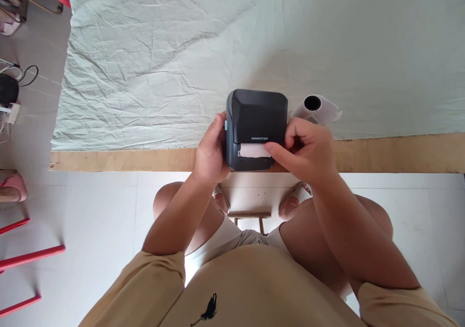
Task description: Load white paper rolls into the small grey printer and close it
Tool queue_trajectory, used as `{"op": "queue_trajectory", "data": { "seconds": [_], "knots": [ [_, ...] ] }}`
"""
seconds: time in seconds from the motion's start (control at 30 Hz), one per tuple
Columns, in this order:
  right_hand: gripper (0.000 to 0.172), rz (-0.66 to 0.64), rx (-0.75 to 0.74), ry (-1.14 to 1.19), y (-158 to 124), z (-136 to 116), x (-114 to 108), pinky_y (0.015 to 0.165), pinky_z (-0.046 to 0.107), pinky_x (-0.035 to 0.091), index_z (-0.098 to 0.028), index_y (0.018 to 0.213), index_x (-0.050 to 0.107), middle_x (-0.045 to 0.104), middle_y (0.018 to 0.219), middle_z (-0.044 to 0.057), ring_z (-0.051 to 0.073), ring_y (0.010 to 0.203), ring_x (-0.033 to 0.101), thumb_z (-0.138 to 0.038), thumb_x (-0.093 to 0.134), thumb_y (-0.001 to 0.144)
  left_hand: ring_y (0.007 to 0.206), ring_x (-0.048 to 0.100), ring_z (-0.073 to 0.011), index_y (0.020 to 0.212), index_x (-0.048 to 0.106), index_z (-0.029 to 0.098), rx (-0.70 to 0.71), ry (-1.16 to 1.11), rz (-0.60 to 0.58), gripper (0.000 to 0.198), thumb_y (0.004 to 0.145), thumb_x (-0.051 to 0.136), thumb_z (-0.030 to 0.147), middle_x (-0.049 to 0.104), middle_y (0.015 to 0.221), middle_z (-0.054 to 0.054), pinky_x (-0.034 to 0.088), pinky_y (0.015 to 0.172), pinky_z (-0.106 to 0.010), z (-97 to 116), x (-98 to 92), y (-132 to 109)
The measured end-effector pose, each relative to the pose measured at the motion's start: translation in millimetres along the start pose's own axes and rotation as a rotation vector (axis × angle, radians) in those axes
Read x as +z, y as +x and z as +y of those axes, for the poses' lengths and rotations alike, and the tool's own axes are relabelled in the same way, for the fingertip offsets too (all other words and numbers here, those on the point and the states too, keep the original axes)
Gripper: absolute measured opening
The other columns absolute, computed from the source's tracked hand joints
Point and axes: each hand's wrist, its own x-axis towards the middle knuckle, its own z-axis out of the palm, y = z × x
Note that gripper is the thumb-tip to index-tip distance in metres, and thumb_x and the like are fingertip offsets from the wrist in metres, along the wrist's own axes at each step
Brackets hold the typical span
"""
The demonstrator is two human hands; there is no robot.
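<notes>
A black label printer [259, 114] with NIIMBOT lettering is held over the table's front edge. A short strip of white label paper [254, 150] sticks out of its front slot. My left hand [212, 150] is closed around the printer's left side, its thumb up along the case near a light blue tab. On the other side, my right hand [308, 147] has its fingers curled against the printer's right edge, and its thumb tip touches the right end of the paper strip. Just beyond that hand lies a white paper roll [329, 110] with a dark round core, partly unwound.
A wrinkled pale green cloth [163, 75] covers the table, leaving a bare wooden edge [119, 158] in front. My knees are below that edge. Red metal legs [32, 258] stand on the floor at left, and cables with a power strip [12, 113] lie farther up.
</notes>
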Motion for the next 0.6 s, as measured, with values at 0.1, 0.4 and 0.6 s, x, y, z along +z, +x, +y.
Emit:
{"op": "queue_trajectory", "data": {
  "seconds": [0.1, 0.4, 0.6],
  "knots": [
    [0.057, 0.120, -0.059, -0.031, 0, -6, 2, 0.045, 0.026, 0.027, -0.026, 0.071, 0.034, 0.042, 0.058, -0.007, 0.007, 0.050, 0.037, -0.038, 0.080, 0.102, 0.142, 0.082, -0.0401, 0.098, 0.078, 0.025, 0.010, -0.020, -0.117, 0.061, 0.098, 0.073, 0.085, 0.090, 0.115, -0.007, 0.076, 0.104, -0.050, -1, -2.4, 0],
    [0.031, 0.319, -0.168, -0.054, 7, -10, 3, 0.047, 0.026, 0.048, -0.029, 0.088, 0.054, 0.080, 0.089, -0.001, 0.014, 0.072, 0.078, -0.037, 0.072, 0.111, 0.106, 0.089, -0.0287, 0.115, 0.083, 0.025, 0.073, 0.037, -0.182, 0.044, 0.100, 0.084, 0.066, 0.087, 0.099, -0.004, 0.070, 0.078, -0.035, -7, -13.2, -2],
    [0.017, 0.211, -0.248, -0.527, 6, -21, 0, 0.055, 0.032, 0.039, -0.027, 0.094, 0.075, 0.080, 0.077, -0.005, 0.011, 0.057, 0.060, -0.015, 0.069, 0.104, 0.094, 0.079, -0.0220, 0.119, 0.083, 0.025, 0.135, 0.160, -0.300, 0.043, 0.105, 0.079, 0.065, 0.081, 0.101, -0.004, 0.064, 0.079, -0.031, -6, -19.1, -4]
  ]
}}
